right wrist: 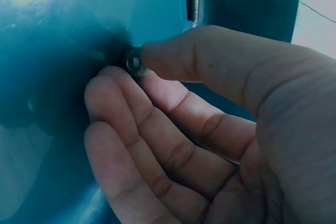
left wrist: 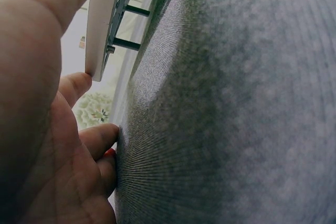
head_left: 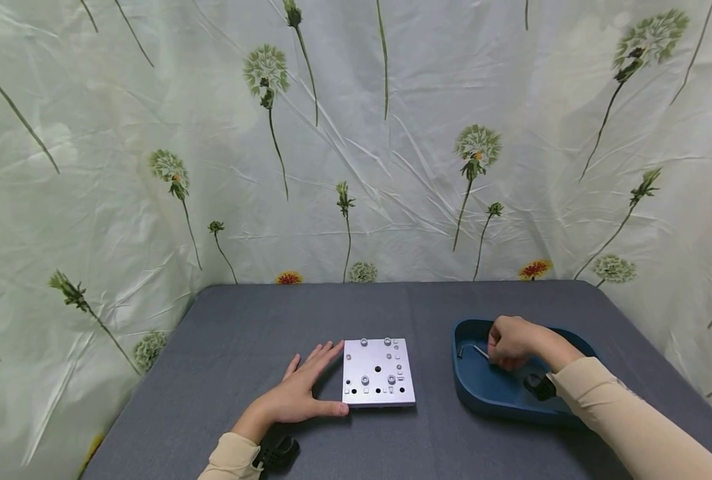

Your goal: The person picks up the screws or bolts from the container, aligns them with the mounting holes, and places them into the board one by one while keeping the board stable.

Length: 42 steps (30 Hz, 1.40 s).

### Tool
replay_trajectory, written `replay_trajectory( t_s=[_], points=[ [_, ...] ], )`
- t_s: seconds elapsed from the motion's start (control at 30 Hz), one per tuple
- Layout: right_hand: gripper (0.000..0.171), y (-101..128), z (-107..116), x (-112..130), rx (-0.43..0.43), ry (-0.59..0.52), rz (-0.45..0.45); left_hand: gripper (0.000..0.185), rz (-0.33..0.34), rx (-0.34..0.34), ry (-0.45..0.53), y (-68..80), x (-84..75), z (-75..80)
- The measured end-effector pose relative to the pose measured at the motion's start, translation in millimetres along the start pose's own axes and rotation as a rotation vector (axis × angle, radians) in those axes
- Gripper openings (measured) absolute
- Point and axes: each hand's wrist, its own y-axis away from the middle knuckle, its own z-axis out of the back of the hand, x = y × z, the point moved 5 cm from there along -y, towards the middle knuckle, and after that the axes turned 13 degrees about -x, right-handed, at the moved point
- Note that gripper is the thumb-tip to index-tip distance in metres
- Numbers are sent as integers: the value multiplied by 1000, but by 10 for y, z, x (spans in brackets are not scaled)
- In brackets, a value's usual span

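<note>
Table [head_left: 224, 347]: grey cloth-covered surface; carries every item below.
Blue tray [head_left: 470, 383]: stands at the right, well apart from the plate; holds loose hardware, including a socket-head screw [right wrist: 195, 1] lying away from the hand.
Metal plate [head_left: 377, 372]: white, square, drilled; several screws seated in its top face, several holes vacant; lies flat at the middle of the table.
Left hand [head_left: 299, 393]: fingers straight and relaxed, palm down on the table, thumb and fingertips against the plate's left edge; holds nothing.
Right hand [head_left: 509, 341]: inside the tray, fingers curled; thumb and forefinger pinch a small metal nut [right wrist: 133, 61].
Risk, grip: the pinch covers only the nut's rim; in my judgement it could slip and drop back into the tray.
Risk, plate: braced on one side only; a push from the left could slide it.
</note>
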Motion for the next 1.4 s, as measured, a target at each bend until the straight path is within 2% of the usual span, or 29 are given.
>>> replay_trajectory(
  t_s=[0.43,0.77,1.0,1.23,1.4],
  points=[
    [17,101,76,-163,-38,21,18,110,19,10,10,-12,15,-4],
    [9,147,118,-302,-16,-32,5,111,11,2,17,0,4,-5],
    [16,137,78,-299,-6,-16,-4,111,16,8,17,-5,13,-8],
    [11,143,73,-275,23,-73,33,111,7,1,23,7,-16,-15],
    [4,130,115,-248,59,-165,61,112,1,-19,24,-6,48,-36]
  ],
)
